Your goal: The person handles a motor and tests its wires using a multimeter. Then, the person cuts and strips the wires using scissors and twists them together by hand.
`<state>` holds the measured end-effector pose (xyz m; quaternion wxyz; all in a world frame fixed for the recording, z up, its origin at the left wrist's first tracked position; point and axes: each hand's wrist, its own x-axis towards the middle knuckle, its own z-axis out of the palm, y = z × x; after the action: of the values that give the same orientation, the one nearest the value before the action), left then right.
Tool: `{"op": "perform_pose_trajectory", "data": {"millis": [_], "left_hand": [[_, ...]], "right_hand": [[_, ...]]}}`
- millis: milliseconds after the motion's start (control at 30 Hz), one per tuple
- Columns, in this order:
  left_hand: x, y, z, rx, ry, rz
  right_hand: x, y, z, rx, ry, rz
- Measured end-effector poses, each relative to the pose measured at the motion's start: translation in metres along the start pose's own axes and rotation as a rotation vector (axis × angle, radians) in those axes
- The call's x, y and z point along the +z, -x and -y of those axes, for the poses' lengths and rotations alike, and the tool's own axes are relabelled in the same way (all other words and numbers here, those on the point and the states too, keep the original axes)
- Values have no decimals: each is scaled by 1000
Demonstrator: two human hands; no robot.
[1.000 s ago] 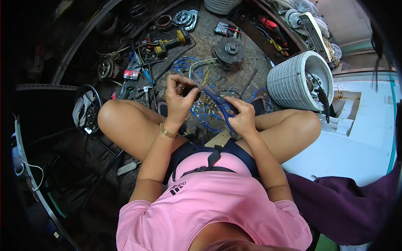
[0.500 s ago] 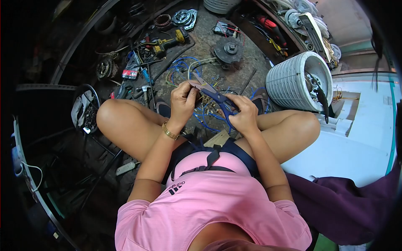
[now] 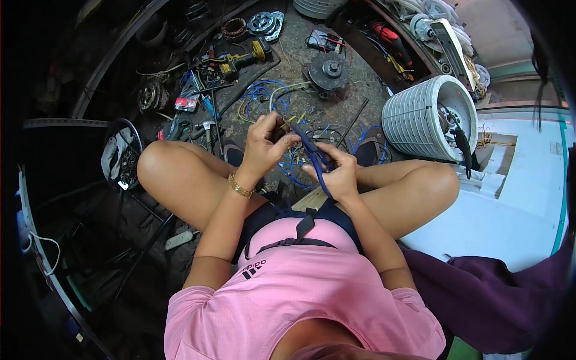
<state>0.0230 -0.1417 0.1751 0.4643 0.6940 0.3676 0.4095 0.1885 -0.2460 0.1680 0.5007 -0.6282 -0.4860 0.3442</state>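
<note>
Blue-handled scissors (image 3: 314, 155) are in my right hand (image 3: 337, 171), its fingers wrapped round the handles. The blades point up and left toward my left hand (image 3: 267, 143). That hand is closed in a pinch beside the blades, and a small yellow piece shows near its fingertips. What exactly the fingers pinch is too small to make out. Below both hands, blue wires (image 3: 292, 175) and small scraps lie on the floor between my feet.
A white ribbed tub (image 3: 414, 119) lies on its side at the right. Ahead are a round metal part (image 3: 330, 71), a yellow drill (image 3: 245, 59) and a meter (image 3: 324, 41). A hammer (image 3: 207, 127) and other tools lie to the left.
The scissors have turned steeper and their handles have come closer together. My right hand has moved slightly left and down, and my left fingers have shifted beside the blades.
</note>
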Motion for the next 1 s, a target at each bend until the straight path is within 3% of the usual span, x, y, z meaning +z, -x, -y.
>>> {"op": "perform_pose_trajectory", "data": {"millis": [133,267,367,433,533,567,667,733,800,867,1000], "left_hand": [[8,-4,-5,-61,133,-98],[13,-4,-6,-164,335,-156],[12,1,15,-160,93,-224],[15,5,37,-195,166,-219],[13,1,38,-259,264,-237],[13,-1,36,-285,298,-253],[1,-2,65,-616,591,-286],[-11,4,79,-868,688,-266],[-24,15,86,-922,791,-155],[-34,26,89,-883,671,-200],[-48,29,77,-684,471,-302]], "right_hand": [[5,1,-10,182,-76,115],[20,-2,-26,80,-131,31],[27,-5,-31,150,-195,29],[32,-16,-22,217,-395,-20],[15,-53,-61,207,-274,-61],[2,-65,-78,250,19,-60],[-28,-86,-146,486,815,35],[-34,-80,-175,620,913,70],[-37,-73,-198,693,963,70],[-36,-66,-216,711,957,21],[-15,-76,-200,302,1091,-81]]}}
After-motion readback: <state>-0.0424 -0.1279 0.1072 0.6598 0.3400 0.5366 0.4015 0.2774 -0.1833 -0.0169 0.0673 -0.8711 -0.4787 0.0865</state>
